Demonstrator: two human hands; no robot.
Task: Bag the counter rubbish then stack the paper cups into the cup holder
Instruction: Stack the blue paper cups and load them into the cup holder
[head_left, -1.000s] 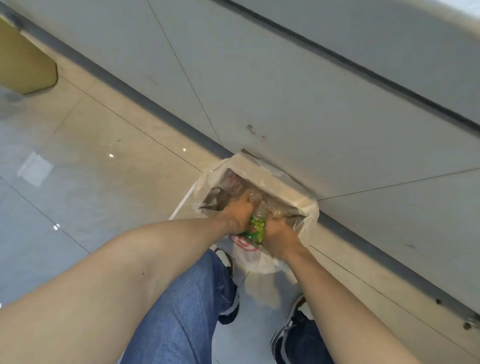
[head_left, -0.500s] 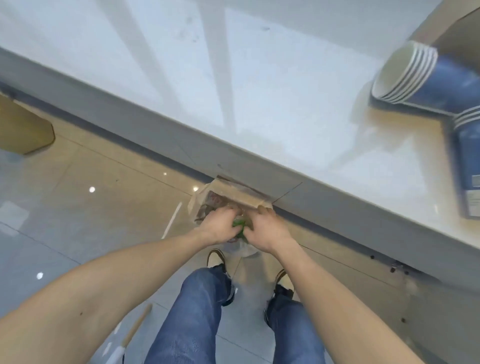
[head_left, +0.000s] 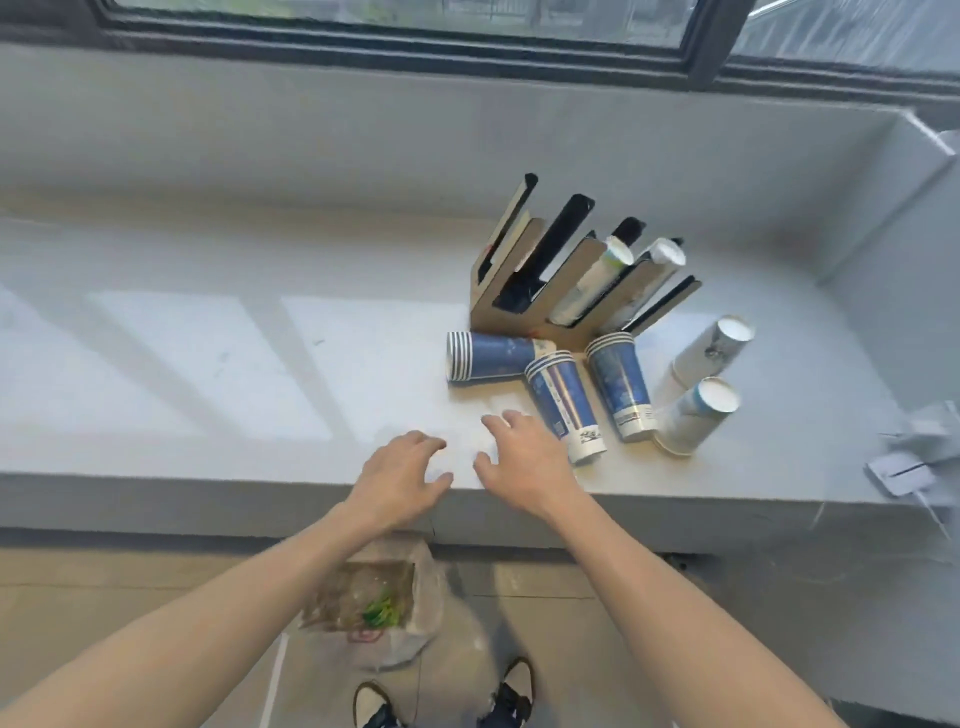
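Observation:
My left hand (head_left: 402, 475) and my right hand (head_left: 524, 457) hover over the front edge of the grey counter (head_left: 208, 364), fingers spread, holding nothing. Just right of my right hand lies a stack of blue paper cups (head_left: 566, 405). Another blue stack (head_left: 491, 356) lies on its side and a third (head_left: 623, 384) beside it. Two white cup stacks (head_left: 711, 351) (head_left: 696, 415) lie further right. The cardboard cup holder (head_left: 566, 275) stands behind them with some cups in its slots. On the floor below, a plastic bag (head_left: 384, 613) holds rubbish with a green wrapper.
A dark-framed window (head_left: 467, 36) runs along the back of the counter. A side wall (head_left: 893, 218) closes the counter on the right. White paper scraps (head_left: 914, 462) lie at the right edge. My shoes (head_left: 447, 701) stand on the tiled floor.
Both hands have let go of the rubbish in the bag and risen to the counter's edge. The view has lifted from the floor to the cups and holder.

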